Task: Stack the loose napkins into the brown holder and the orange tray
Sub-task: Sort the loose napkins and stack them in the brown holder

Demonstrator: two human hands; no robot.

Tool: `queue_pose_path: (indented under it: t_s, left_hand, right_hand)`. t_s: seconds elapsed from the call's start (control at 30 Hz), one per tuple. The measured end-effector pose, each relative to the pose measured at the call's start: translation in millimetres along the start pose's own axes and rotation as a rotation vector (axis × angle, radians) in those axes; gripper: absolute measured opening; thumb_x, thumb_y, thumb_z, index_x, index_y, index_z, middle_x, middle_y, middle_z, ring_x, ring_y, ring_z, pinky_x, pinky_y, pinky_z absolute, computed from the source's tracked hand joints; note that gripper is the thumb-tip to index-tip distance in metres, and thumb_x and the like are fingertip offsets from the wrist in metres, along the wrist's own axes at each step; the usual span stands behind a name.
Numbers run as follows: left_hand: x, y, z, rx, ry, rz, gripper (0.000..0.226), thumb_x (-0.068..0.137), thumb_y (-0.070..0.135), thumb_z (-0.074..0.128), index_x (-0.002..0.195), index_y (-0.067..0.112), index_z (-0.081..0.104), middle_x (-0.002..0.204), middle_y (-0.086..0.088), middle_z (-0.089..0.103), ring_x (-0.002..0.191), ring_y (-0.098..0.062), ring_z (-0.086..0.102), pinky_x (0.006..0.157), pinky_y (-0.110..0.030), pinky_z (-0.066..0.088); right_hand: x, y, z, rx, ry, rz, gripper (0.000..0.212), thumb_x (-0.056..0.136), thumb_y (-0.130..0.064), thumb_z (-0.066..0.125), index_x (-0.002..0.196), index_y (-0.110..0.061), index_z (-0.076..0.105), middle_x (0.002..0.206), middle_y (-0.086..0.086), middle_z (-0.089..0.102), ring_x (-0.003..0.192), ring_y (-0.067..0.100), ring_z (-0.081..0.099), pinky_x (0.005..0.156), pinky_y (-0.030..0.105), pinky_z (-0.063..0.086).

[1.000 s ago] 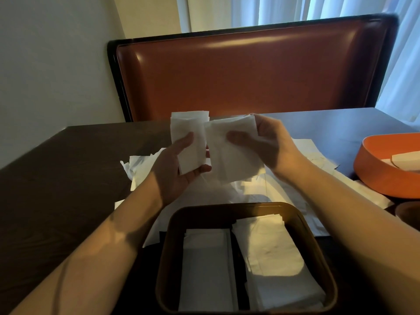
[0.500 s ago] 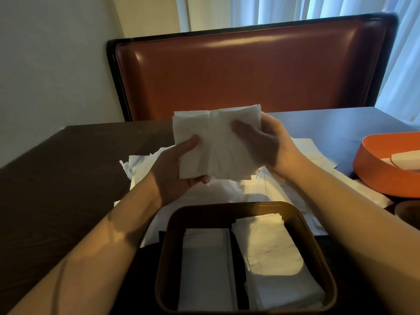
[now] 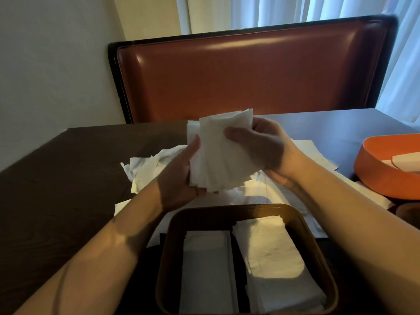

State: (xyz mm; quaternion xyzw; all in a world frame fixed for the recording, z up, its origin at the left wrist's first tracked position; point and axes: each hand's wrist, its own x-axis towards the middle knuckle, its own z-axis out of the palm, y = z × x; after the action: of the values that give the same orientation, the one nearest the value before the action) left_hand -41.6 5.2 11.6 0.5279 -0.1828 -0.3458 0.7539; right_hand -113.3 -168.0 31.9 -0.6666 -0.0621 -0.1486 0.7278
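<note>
A bundle of white napkins (image 3: 221, 153) is held above the table between both hands. My left hand (image 3: 179, 178) cups its left and lower edge, thumb on the front. My right hand (image 3: 261, 146) grips the right side, thumb pressed on the front sheet. Below, near me, the brown holder (image 3: 172, 235) holds two stacks of folded napkins (image 3: 268, 251) side by side. The orange tray (image 3: 375, 176) stands at the right edge with a few napkins inside. Loose napkins (image 3: 145, 169) lie spread on the dark table under my hands.
A reddish-brown padded bench back (image 3: 250, 71) stands behind the table (image 3: 68, 178). White curtains (image 3: 295, 10) hang at the back right. A dark round object (image 3: 409, 212) shows at the right edge below the orange tray.
Two separate napkin bundles, one in each hand, have been brought together and overlapped into one bundle. My right hand moved left toward my left hand.
</note>
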Motion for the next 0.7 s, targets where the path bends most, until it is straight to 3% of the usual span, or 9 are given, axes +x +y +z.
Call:
queue_pose_path:
  t_s: [0.07, 0.17, 0.2, 0.27, 0.33, 0.4, 0.5, 0.7]
  left_hand:
    - [2, -4, 4, 0.042, -0.012, -0.022, 0.043, 0.105, 0.038, 0.028, 0.09, 0.022, 0.065, 0.072, 0.002, 0.07, 0.068, -0.014, 0.067, 0.054, -0.023, 0.055]
    - [5, -6, 8, 0.036, -0.098, -0.077, 0.074, 0.088, 0.07, 0.016, 0.1, 0.016, 0.066, 0.076, -0.007, 0.073, 0.067, -0.019, 0.069, 0.054, -0.031, 0.056]
    - [7, -7, 6, 0.038, -0.126, -0.073, 0.079, 0.082, 0.076, 0.023, 0.104, 0.014, 0.065, 0.08, -0.009, 0.074, 0.07, -0.02, 0.07, 0.056, -0.033, 0.057]
    - [8, -8, 5, 0.025, -0.213, -0.065, 0.084, 0.063, 0.083, 0.053, 0.105, 0.013, 0.074, 0.088, -0.012, 0.073, 0.076, -0.023, 0.071, 0.06, -0.036, 0.059]
    - [7, -11, 3, -0.02, -0.244, -0.07, 0.082, 0.052, 0.081, 0.067, 0.102, 0.015, 0.077, 0.094, -0.015, 0.07, 0.078, -0.026, 0.069, 0.06, -0.036, 0.059]
    - [7, -11, 2, -0.07, -0.206, -0.045, 0.07, 0.062, 0.07, 0.07, 0.1, 0.012, 0.076, 0.091, -0.015, 0.07, 0.075, -0.026, 0.067, 0.056, -0.035, 0.057]
    - [3, -9, 5, -0.148, -0.127, -0.009, 0.051, 0.081, 0.051, 0.052, 0.109, 0.01, 0.061, 0.084, -0.009, 0.071, 0.072, -0.022, 0.068, 0.054, -0.033, 0.053]
    - [-1, -6, 5, -0.147, -0.068, 0.03, 0.044, 0.08, 0.043, 0.051, 0.109, 0.012, 0.058, 0.08, -0.009, 0.072, 0.071, -0.021, 0.07, 0.056, -0.033, 0.054]
  right_hand:
    - [3, 5, 1, -0.046, 0.021, 0.013, 0.018, 0.089, -0.017, 0.068, 0.106, -0.014, 0.067, 0.093, -0.006, 0.074, 0.09, 0.013, 0.072, 0.073, 0.031, 0.059]
    - [6, 10, 0, -0.042, 0.051, 0.022, 0.025, 0.083, -0.02, 0.072, 0.107, -0.014, 0.069, 0.101, -0.001, 0.074, 0.097, 0.018, 0.071, 0.078, 0.035, 0.06]
    - [7, 13, 1, -0.043, 0.06, 0.021, 0.029, 0.08, -0.022, 0.074, 0.107, -0.014, 0.069, 0.102, 0.0, 0.074, 0.098, 0.018, 0.07, 0.079, 0.035, 0.06]
    - [9, 16, 2, -0.103, 0.099, 0.013, 0.029, 0.08, -0.023, 0.075, 0.108, -0.017, 0.068, 0.102, -0.002, 0.073, 0.096, 0.016, 0.071, 0.076, 0.034, 0.061]
    - [11, 18, 4, -0.197, 0.156, -0.015, 0.028, 0.083, -0.026, 0.075, 0.107, -0.018, 0.065, 0.1, -0.005, 0.072, 0.092, 0.011, 0.07, 0.07, 0.027, 0.06]
    - [13, 19, 4, -0.284, 0.203, -0.058, 0.024, 0.083, -0.032, 0.074, 0.099, -0.017, 0.063, 0.096, -0.005, 0.07, 0.086, 0.006, 0.069, 0.065, 0.02, 0.057]
    - [13, 18, 3, -0.435, 0.219, -0.085, 0.024, 0.087, -0.037, 0.068, 0.081, -0.015, 0.061, 0.085, -0.001, 0.067, 0.072, 0.003, 0.063, 0.064, 0.018, 0.056]
    - [14, 24, 5, -0.486, 0.182, -0.127, 0.024, 0.089, -0.03, 0.068, 0.07, -0.016, 0.061, 0.074, -0.004, 0.065, 0.062, -0.003, 0.061, 0.056, 0.012, 0.051]
